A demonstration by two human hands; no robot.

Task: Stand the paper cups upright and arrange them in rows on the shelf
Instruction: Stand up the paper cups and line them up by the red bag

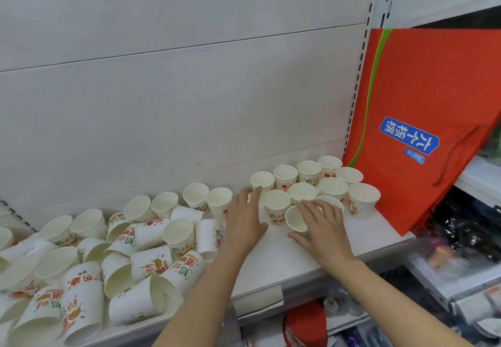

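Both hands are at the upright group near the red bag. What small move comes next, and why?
Probably set the cup under the right hand down upright, snug against its neighbours in the front row of standing cups. That hand's fingers curl over its rim, and the cup looks tilted, while the left hand rests open beside the row. Then go back to the tipped pile.

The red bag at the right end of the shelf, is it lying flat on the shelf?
No, the red bag stands tilted beside the upright cups.

A shop: a white metal display shelf point(284, 251) on a slotted upright point(360, 75), a branded red gift bag point(423, 102), packaged goods point(461, 238) on neighbouring shelves
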